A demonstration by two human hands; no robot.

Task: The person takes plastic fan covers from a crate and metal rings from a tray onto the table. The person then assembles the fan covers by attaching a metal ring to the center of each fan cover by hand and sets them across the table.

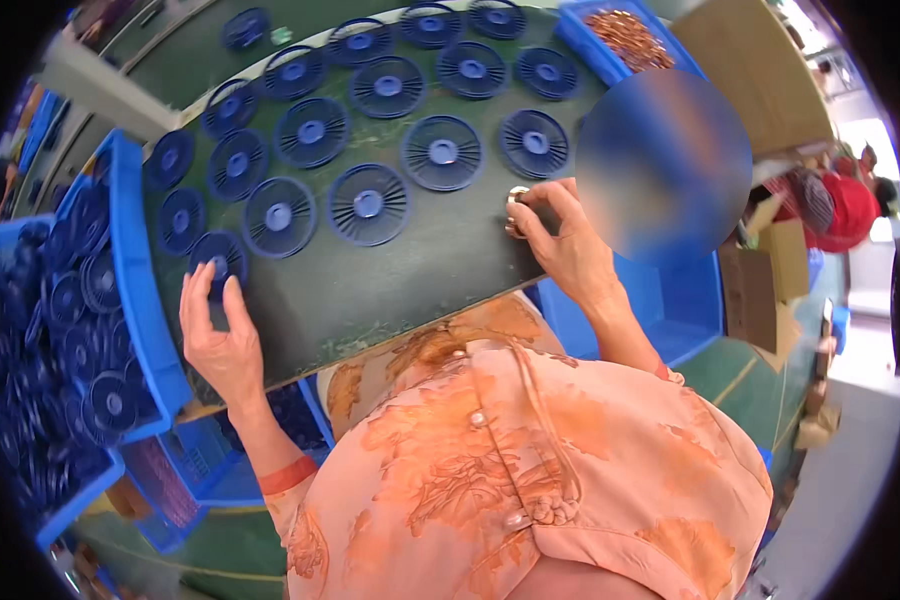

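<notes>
Rows of dark blue round slotted plastic discs, one of them a disc (367,204) near the middle, lie on the dark green worktable (400,290). At the table's left front corner, my left hand (222,345) has its thumb and fingers around the near edge of a blue slotted disc (220,250). My right hand (575,245) is over the table's right part, just below the rightmost near disc (534,143). Pinched between its thumb and index finger are shiny metal rings (516,208); how many cannot be made out.
Blue crates heaped with similar discs (70,330) stand at the left. Copper-coloured small parts (630,40) fill a blue bin (575,22) at the far right. A blue crate (685,310) sits right of the table, near cardboard boxes (755,80). A round blurred patch hides part of that side.
</notes>
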